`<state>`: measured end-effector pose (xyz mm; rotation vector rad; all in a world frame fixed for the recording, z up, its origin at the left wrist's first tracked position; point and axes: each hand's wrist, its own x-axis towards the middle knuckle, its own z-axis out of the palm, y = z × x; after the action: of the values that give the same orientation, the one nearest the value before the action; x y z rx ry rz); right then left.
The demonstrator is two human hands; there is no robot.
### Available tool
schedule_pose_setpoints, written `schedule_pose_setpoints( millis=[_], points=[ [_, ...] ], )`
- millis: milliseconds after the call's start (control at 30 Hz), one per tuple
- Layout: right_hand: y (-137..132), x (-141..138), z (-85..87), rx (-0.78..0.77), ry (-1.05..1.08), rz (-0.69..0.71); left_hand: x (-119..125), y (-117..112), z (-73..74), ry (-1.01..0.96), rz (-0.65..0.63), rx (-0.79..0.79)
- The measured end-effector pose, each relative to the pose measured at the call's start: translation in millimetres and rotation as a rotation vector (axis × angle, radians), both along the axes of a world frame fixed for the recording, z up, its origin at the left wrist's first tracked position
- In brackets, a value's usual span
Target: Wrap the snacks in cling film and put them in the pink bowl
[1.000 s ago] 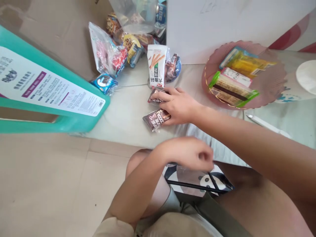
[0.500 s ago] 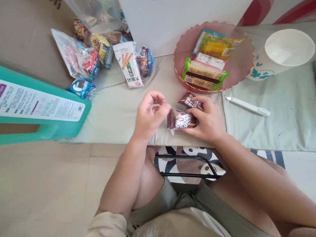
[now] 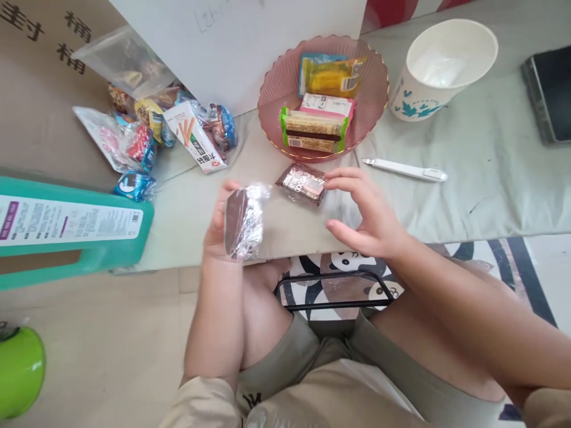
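Observation:
My left hand (image 3: 217, 223) is closed around a brown snack packet (image 3: 243, 223), whose shiny clear wrapper faces me above the cloth's front edge. Some of those fingers are hidden behind the packet. My right hand (image 3: 366, 211) is open, thumb and fingers apart. Its fingertips are at the right end of a second brown packet with white lettering (image 3: 302, 183); I cannot tell whether they touch it. That packet lies flat on the cloth. Just behind it stands a pink scalloped bowl (image 3: 272, 128) holding several wrapped snacks, among them a green-ended wafer pack (image 3: 314, 132).
A white utility knife (image 3: 405, 169) lies right of the bowl, near a paper cup (image 3: 417, 89) and a dark phone-like object (image 3: 551, 95). Snack bags and a breadstick packet (image 3: 196, 137) are piled at left, behind a teal jug (image 3: 120, 249). A green bin (image 3: 20, 374) is on the floor.
One brown packet has passed from my right hand to my left and moved left. My right hand has opened, with the other packet lying on the cloth. The view has shifted right.

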<state>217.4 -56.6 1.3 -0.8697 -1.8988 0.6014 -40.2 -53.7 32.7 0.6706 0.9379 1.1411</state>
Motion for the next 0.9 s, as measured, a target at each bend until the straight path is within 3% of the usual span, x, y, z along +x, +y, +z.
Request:
schedule_pose_setpoints(
  millis=[100,167,233,267,367,533,700,800,900],
  points=[
    [-10,8,13.3,-0.162,0.131,0.074,60,-4,-8.5,-0.187,-0.202,-0.216],
    [-11,15,19.0,-0.326,0.229,0.033,96,-4,-15.2,-0.275,-0.423,-0.312],
    [-10,23,20.4,-0.488,0.317,-0.034,118,-3,-21.2,-0.287,-0.559,-0.379],
    [-8,28,19.9,-0.550,0.352,-0.060,123,-2,-24.0,-0.267,-0.570,-0.385],
    [-3,41,18.0,-0.613,0.365,-0.137,123,3,-32.0,-0.167,-0.493,-0.281],
    [4,58,19.4,-0.405,0.101,-0.247,110,4,-37.2,0.082,-0.372,-0.021],
    [23,84,-8.7,-0.292,-0.364,-0.617,95,8,-23.5,0.173,-0.152,0.083],
    [29,98,-23.0,-0.277,-0.531,-0.659,80,15,-12.6,0.258,-0.086,0.099],
    [26,99,-14.0,-0.331,-0.436,-0.682,63,21,-5.9,0.300,-0.054,0.108]
  ],
)
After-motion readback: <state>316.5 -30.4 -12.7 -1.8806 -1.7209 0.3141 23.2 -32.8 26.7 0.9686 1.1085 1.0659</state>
